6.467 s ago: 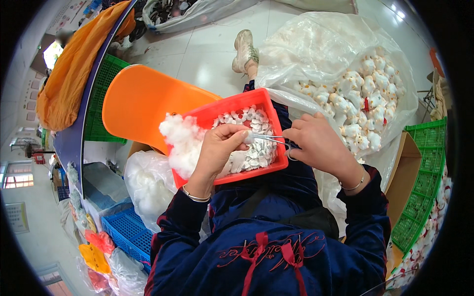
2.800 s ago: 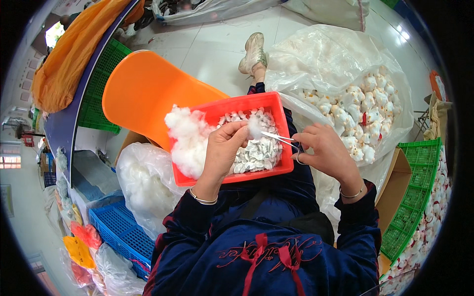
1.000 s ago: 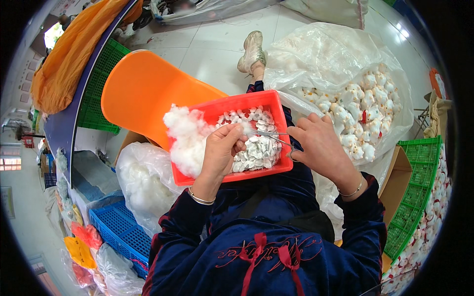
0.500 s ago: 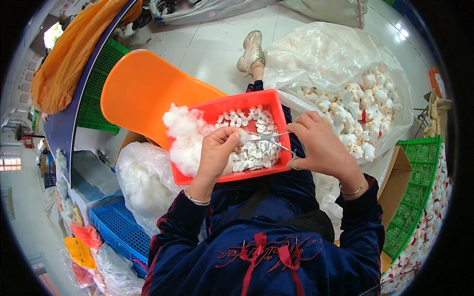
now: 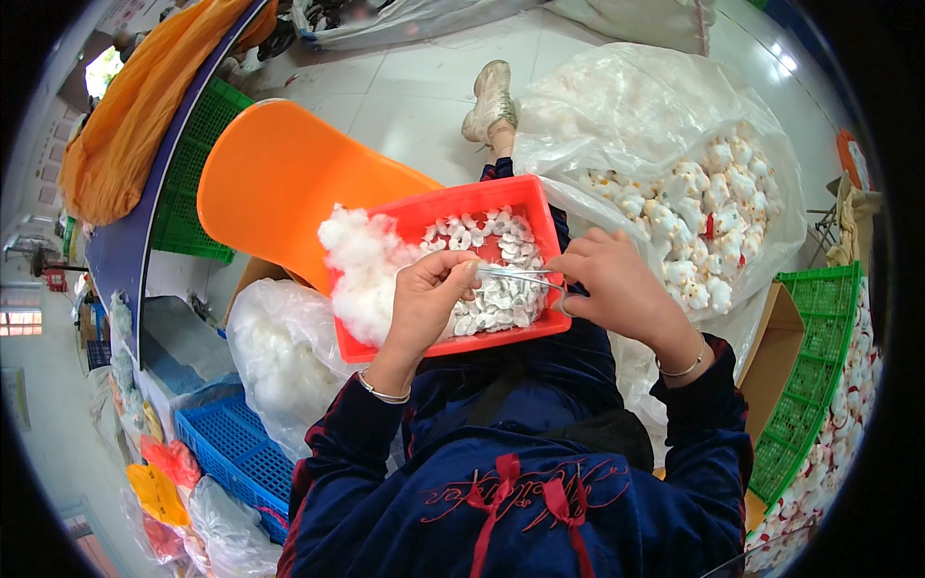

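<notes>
Over the red tray point(image 5: 453, 353) my left hand point(image 5: 429, 294) has thumb and index finger pinched on a small white piece, mostly hidden by the fingertips. My right hand point(image 5: 617, 284) grips metal scissor-handled forceps point(image 5: 520, 274) by the loops. The tips of the forceps point left and reach the left fingertips; their exact contact is too small to make out. Inside the tray, small white fabric pieces point(image 5: 496, 310) are heaped on the right. A fluffy mass of white stuffing point(image 5: 361, 279) fills the left end and spills over the rim.
An orange chair point(image 5: 299, 183) stands beyond the tray. To the right, a clear plastic bag point(image 5: 626, 106) holds many stuffed white pieces point(image 5: 713, 212). A bag of stuffing point(image 5: 279, 356) and a blue crate point(image 5: 236, 448) are at left, a green crate point(image 5: 805, 376) at far right.
The forceps have gone from spread to nearly closed. My right hand has drawn slightly left, toward the left fingertips; my left hand has hardly moved.
</notes>
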